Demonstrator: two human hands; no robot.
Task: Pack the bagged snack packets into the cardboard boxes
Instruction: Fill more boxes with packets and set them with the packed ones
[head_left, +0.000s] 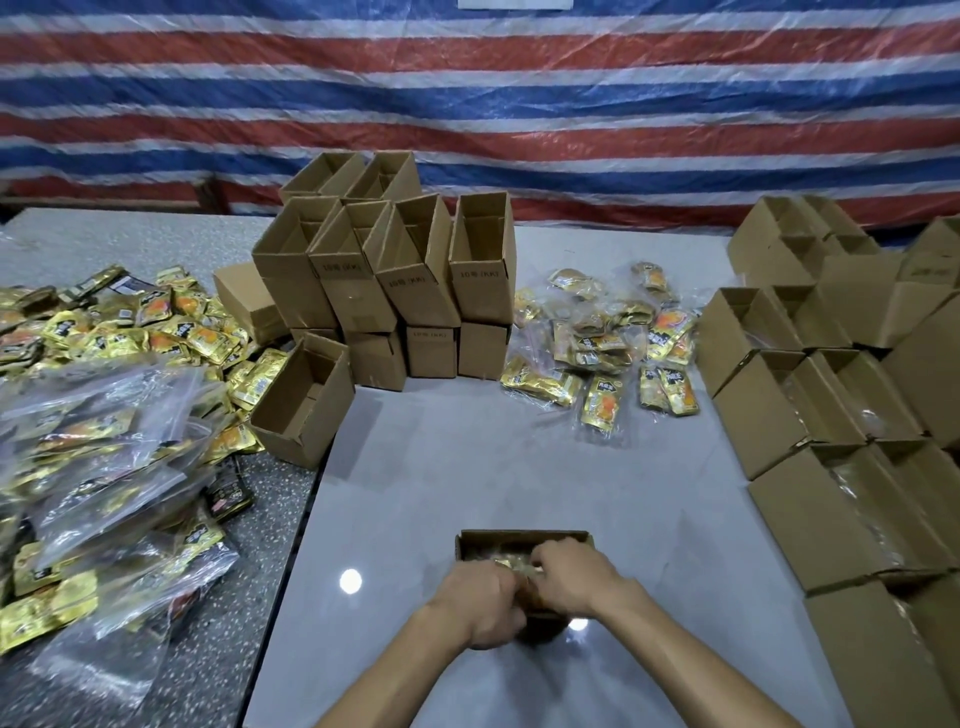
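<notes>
1. Head view puts both hands at 1 open box (524, 536) on the near part of the worktop (467, 467), straight ahead of me. A set of bagged packets (511, 564) lies inside it, gold foil showing between the hands.
2. Fingers: the right hand (571, 577) has its fingers curled, pinching the bagged packets down into the open box. The left hand (483, 605) is curled over the near edge. Its fingertips are hidden, so I cannot tell whether they grip the bag or the box wall.
3. Progress, as I judge it: well under way, but far from done. I count at least 10 right-hand boxes (810, 493), and the frame edge cuts off more. Clear plastic shows in the open tops of the nearer ones, so I take those for filled.
4. Left to fill: the middle stack (384, 270) shows 6 empty open tops, with at least 4 more boxes under them and 1 on its side at the left. 1 lone box (306, 400) stands empty beside the left heap.
5. Stock waiting:
   - 1 bagged pile (602, 338) just right of the middle stack, too tangled to count.
   - 1 spread of loose packets (119, 327) at far left.
   - 1 heap of clear bags (104, 467) nearer me, some of them holding packets.
</notes>
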